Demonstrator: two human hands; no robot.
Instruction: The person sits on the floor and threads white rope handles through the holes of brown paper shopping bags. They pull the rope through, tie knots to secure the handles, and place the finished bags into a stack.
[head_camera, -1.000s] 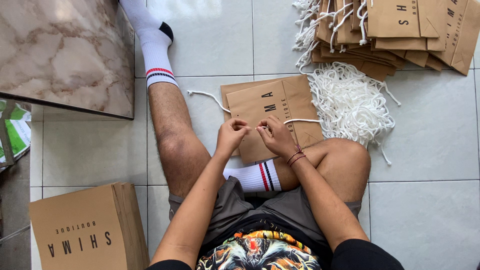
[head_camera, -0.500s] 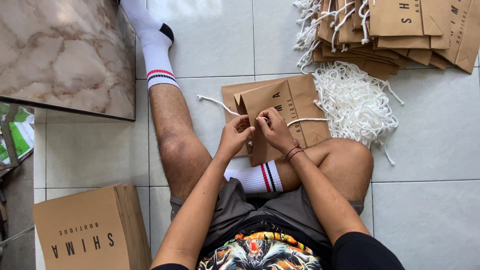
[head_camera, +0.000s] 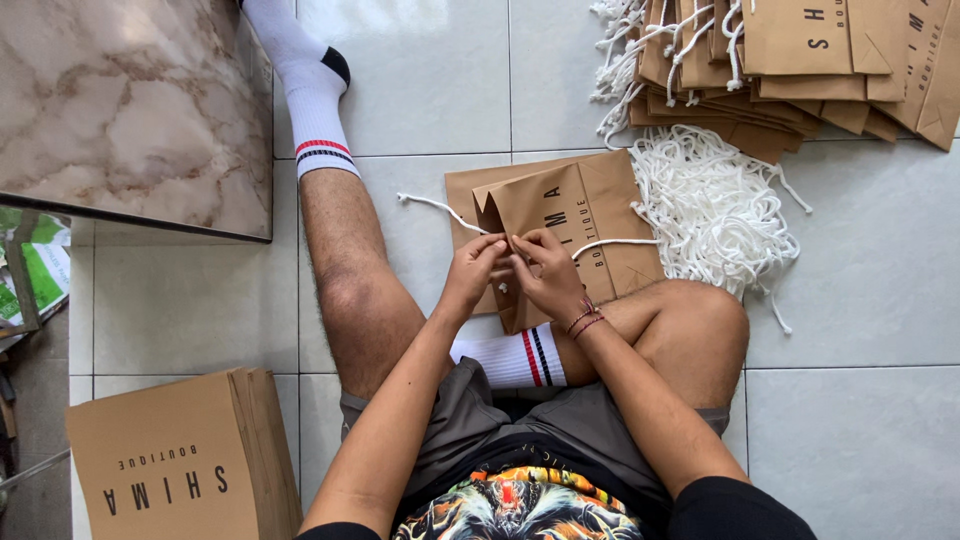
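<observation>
Lap: the person sits on the tile floor (head_camera: 850, 420) with one leg bent in and one leg out straight.
Left hand (head_camera: 473, 272): fingers pressed together at the tips, pinching the top edge of the brown paper bag (head_camera: 560, 235).
Right hand (head_camera: 548, 272): also pinching, right by the left hand. It looks like it holds the end of a white cord (head_camera: 610, 243), but the tip is too small to see well.
Bag: lies flat on the floor just past the hands, on top of one more flat bag.
How to do it well: I think the cord goes through a little hole near the bag's top. Hold the paper still, keep the cord end tight and pointy, and push slowly so the paper does not rip.
Loose cords (head_camera: 715, 205): a white heap just right of the bag.
Done bags (head_camera: 800, 60): piled far off at the top right.
Flat bags (head_camera: 185, 455): a stack by the left knee.
</observation>
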